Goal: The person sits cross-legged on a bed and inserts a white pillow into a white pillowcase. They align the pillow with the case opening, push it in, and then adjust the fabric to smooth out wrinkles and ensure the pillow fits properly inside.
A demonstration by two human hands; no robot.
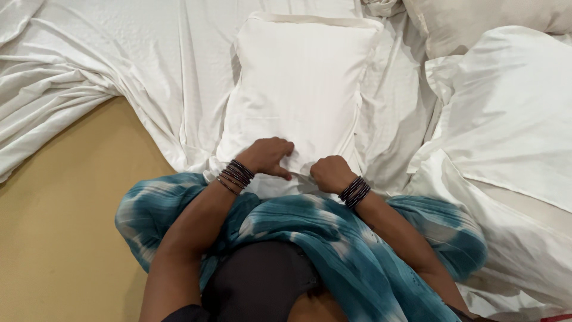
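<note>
Pillow (pixel 301 89) lies flat on the bed (pixel 77 59), long axis twelve-to-six; left hand (pixel 269 156) and right hand (pixel 331 173) clench its six o'clock edge.

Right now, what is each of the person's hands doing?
Left hand: fingers curled, pressing on the near edge of the white pillow; a firm grip cannot be told.
Right hand: closed in a fist, gripping the pillowcase edge.

Bare tan mattress (pixel 65 226) is lying open at the lower left of the frame. Rumpled white sheet (pixel 89 65) is crowding the upper left, loose pillows (pixel 512 101) are blocking the right, and the teal scarf (pixel 357 238) is draping across the bottom centre.
</note>
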